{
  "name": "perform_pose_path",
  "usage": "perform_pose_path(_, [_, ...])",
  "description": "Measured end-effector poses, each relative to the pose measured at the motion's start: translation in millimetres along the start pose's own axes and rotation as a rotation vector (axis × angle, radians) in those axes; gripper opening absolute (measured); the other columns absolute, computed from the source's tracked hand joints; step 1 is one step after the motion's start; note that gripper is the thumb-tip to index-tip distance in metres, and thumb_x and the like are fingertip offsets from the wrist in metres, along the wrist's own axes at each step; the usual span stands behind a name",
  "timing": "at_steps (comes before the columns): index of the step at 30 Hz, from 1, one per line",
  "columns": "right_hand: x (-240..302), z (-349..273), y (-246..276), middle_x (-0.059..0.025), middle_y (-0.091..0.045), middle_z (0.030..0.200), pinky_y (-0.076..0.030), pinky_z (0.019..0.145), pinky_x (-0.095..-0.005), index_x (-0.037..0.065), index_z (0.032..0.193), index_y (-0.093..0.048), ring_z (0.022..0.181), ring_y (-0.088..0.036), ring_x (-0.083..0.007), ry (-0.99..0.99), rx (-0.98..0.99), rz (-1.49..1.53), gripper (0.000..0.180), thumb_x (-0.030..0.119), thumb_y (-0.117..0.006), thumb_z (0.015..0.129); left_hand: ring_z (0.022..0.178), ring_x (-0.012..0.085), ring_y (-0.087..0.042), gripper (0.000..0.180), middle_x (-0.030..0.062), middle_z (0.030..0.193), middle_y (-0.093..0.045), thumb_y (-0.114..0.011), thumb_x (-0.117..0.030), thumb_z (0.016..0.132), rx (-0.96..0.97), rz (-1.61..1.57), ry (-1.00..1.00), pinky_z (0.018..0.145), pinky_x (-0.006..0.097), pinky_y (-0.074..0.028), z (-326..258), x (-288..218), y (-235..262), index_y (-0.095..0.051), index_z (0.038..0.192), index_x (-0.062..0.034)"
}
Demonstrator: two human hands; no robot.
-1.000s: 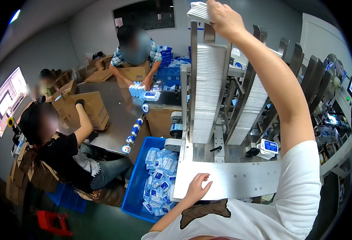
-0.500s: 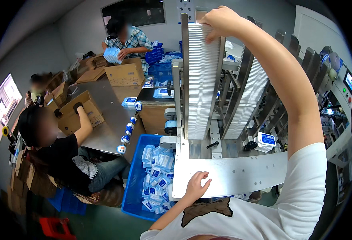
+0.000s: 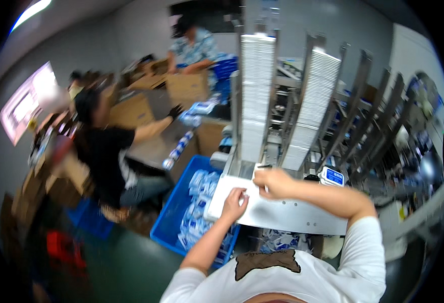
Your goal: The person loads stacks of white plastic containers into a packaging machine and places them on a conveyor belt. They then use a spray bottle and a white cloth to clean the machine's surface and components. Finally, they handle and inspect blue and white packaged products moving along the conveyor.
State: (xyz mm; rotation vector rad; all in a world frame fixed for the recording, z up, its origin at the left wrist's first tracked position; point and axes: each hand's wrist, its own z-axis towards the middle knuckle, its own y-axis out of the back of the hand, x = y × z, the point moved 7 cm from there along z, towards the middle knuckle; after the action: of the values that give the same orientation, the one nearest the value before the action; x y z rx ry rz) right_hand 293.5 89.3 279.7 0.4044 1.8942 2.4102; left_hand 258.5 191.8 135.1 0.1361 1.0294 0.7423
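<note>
My left hand (image 3: 235,205) is over the left end of the pale metal plate (image 3: 302,214), its fingers loosely bent and a gap beside the thumb. To its right, my right hand (image 3: 275,183) is curled closed near the plate's back edge; whatever its fingers hold, if anything, is hidden. Just beyond it rises a tall stack of white lids (image 3: 256,101) between upright metal rails. A second lid stack (image 3: 314,106) leans to the right beside it. A few lids with blue labels (image 3: 332,177) lie right of my right hand.
A blue crate (image 3: 162,222) full of blue-and-white wipe packs stands left of the plate. Past it, a co-worker in black (image 3: 103,156) reaches over a metal table towards packs. Another person (image 3: 194,48) stands behind a cardboard box (image 3: 187,87). More metal rails (image 3: 355,108) stand at right.
My right hand has come down from the top of the left lid stack to the plate and closed. My left fingers have bent inward. The seated co-worker's arm now reaches towards the packs.
</note>
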Motion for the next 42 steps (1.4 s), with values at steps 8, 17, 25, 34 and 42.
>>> perform_pose_path(8, [152.7,-193.4,-153.9,-0.0108,-0.050,0.075,-0.045,0.057,-0.0401,0.007,0.074,-0.049,0.067,-0.056,-0.0321,0.433,0.262,0.458,0.015,0.008,-0.063,0.067,0.099,0.0334,-0.053,0.032,0.0123,0.111,-0.047,-0.063,-0.006,0.076,-0.311,0.250,0.169,0.082,0.040,-0.046,-242.5,-68.6,18.0,-0.053,0.106,-0.0074])
perform_pose_path(17, [180.5,-344.5,-305.7,-0.0124,-0.061,0.068,-0.047,0.057,-0.0342,0.003,0.068,-0.055,0.061,-0.060,-0.0272,0.344,0.717,0.534,0.012,0.007,-0.066,0.067,0.101,0.0307,-0.054,0.035,0.0105,0.116,-0.045,-0.062,-0.010,0.077,-0.526,0.736,0.769,0.083,0.039,-0.048,-630.5,-273.5,106.3,-0.051,0.110,-0.0106])
perform_pose_path(25, [256.9,-401.9,-387.7,-0.0117,-0.061,0.066,-0.048,0.051,-0.0319,0.001,0.071,-0.056,0.058,-0.062,-0.0221,0.307,0.868,0.439,0.007,0.002,-0.063,0.071,0.103,0.0309,-0.055,0.031,0.0094,0.116,-0.047,-0.062,-0.011,0.078,-1.085,1.185,1.026,0.084,0.039,-0.049,-880.5,-536.4,189.2,-0.054,0.109,-0.0107])
perform_pose_path(34, [452.9,-448.6,-395.9,-0.0070,-0.058,0.066,-0.046,0.044,-0.0284,-0.001,0.076,-0.055,0.054,-0.056,-0.0131,0.020,0.655,0.526,0.008,-0.002,-0.062,0.078,0.100,0.0306,-0.056,0.026,0.0123,0.103,-0.059,-0.050,-0.001,0.079,-0.929,1.378,1.517,0.084,0.038,-0.048,-1214.9,-683.6,259.7,-0.060,0.103,-0.0052])
perform_pose_path(42, [571.6,-507.3,-342.1,-0.0065,-0.060,0.060,-0.042,0.044,-0.0240,-0.002,0.067,-0.055,0.049,-0.054,-0.0099,0.021,0.694,0.569,0.030,0.018,-0.064,0.087,0.129,0.0290,-0.035,0.061,0.0128,0.136,-0.041,-0.062,-0.004,0.070,-0.286,1.046,1.342,0.107,0.037,-0.031,-1306.7,-535.9,243.7,-0.045,0.129,-0.0030])
